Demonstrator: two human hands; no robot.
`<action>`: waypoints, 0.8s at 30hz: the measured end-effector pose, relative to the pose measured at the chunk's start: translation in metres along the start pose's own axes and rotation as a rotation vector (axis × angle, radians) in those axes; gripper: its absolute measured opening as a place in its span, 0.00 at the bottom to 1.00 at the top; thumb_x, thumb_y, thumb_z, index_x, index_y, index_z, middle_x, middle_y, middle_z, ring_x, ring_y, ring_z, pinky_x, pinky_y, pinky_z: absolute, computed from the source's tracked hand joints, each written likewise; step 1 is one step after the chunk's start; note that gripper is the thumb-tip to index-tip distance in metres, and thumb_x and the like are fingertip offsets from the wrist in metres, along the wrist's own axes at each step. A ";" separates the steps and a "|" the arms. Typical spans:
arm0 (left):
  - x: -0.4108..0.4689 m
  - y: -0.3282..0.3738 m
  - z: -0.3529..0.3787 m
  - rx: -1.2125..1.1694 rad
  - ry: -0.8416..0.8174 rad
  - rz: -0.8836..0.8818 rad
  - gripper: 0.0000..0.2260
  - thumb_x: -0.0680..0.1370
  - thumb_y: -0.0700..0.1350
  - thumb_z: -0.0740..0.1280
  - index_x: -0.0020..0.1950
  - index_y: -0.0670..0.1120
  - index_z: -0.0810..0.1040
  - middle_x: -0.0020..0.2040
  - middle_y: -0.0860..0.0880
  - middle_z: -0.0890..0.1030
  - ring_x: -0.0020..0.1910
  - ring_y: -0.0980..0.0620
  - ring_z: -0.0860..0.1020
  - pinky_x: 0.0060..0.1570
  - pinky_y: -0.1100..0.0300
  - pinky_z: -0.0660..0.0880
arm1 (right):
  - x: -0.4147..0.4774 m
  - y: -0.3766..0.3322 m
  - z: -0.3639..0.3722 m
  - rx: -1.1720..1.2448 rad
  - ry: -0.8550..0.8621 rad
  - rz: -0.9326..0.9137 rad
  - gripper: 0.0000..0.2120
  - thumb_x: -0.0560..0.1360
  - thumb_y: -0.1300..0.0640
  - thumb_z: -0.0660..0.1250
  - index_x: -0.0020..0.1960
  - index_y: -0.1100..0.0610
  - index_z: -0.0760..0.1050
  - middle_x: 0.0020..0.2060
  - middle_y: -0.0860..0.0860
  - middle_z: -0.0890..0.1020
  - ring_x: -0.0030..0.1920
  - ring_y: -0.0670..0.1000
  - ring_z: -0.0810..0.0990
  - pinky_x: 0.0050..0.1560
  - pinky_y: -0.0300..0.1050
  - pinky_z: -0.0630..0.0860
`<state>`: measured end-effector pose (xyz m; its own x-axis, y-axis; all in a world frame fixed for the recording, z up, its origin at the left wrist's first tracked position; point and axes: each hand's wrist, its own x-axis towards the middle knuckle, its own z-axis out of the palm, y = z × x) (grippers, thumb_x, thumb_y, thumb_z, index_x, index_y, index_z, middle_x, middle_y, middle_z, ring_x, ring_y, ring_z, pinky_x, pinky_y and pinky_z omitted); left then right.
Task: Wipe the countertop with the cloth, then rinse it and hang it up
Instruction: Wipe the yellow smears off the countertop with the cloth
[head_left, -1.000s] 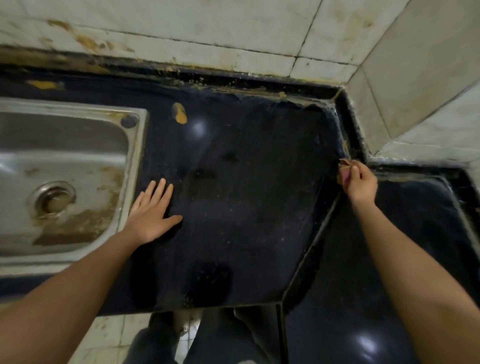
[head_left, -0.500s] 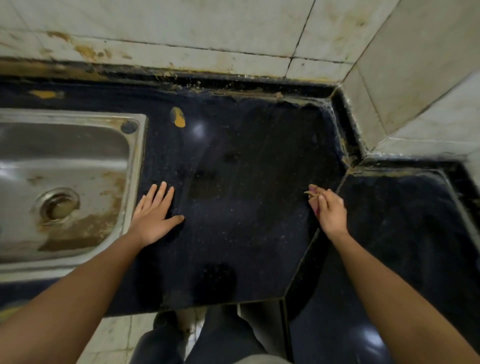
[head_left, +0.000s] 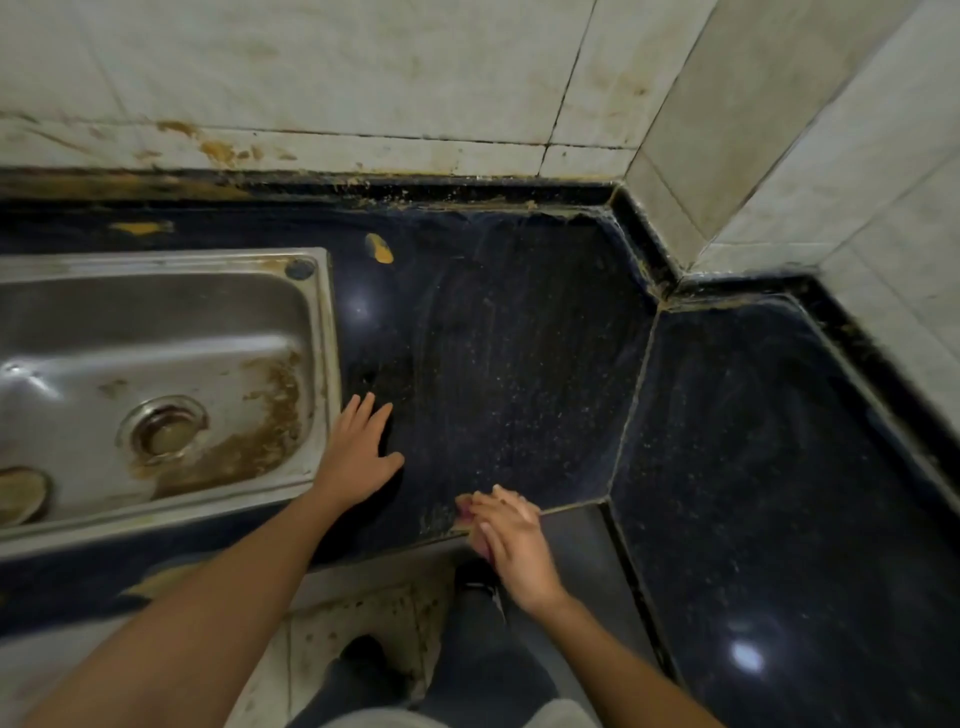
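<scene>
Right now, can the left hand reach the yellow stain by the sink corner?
Probably yes. The left hand rests flat on the countertop beside the sink, and nothing stands between it and the yellow stain farther back.

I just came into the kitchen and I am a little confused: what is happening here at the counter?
A person is wiping the dark countertop. The right hand holds a small pinkish cloth, mostly hidden under the fingers, at the front edge of the countertop. The left hand rests flat on the countertop beside the steel sink, as if for support. The sink has brown stains, and a yellow spot sits near its far corner. Rinsing and hanging are not yet done.
</scene>
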<state>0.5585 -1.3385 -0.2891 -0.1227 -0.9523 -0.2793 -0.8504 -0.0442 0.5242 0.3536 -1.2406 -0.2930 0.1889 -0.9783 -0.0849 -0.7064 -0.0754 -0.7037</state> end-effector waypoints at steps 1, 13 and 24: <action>-0.004 -0.001 0.000 -0.009 -0.002 0.008 0.31 0.76 0.47 0.64 0.76 0.46 0.53 0.77 0.46 0.46 0.75 0.49 0.42 0.72 0.54 0.46 | -0.001 -0.011 0.010 0.042 -0.037 -0.045 0.31 0.77 0.37 0.45 0.58 0.56 0.78 0.59 0.52 0.79 0.65 0.45 0.67 0.64 0.23 0.45; -0.021 -0.017 -0.007 -0.155 0.163 -0.062 0.30 0.76 0.43 0.64 0.75 0.45 0.55 0.77 0.46 0.49 0.75 0.50 0.44 0.72 0.55 0.48 | 0.048 -0.004 -0.013 0.207 0.279 0.195 0.13 0.79 0.65 0.57 0.60 0.61 0.76 0.59 0.55 0.77 0.64 0.50 0.71 0.67 0.38 0.61; -0.039 -0.049 -0.030 -0.166 0.292 -0.178 0.29 0.76 0.41 0.65 0.74 0.42 0.58 0.76 0.46 0.54 0.75 0.48 0.48 0.71 0.56 0.47 | 0.023 -0.072 0.079 0.047 -0.260 -0.577 0.18 0.79 0.54 0.54 0.49 0.62 0.80 0.46 0.58 0.84 0.52 0.56 0.77 0.54 0.42 0.63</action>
<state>0.6201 -1.3079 -0.2795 0.1910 -0.9701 -0.1497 -0.7481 -0.2426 0.6176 0.4621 -1.2426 -0.2999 0.6941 -0.7033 0.1534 -0.4115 -0.5625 -0.7171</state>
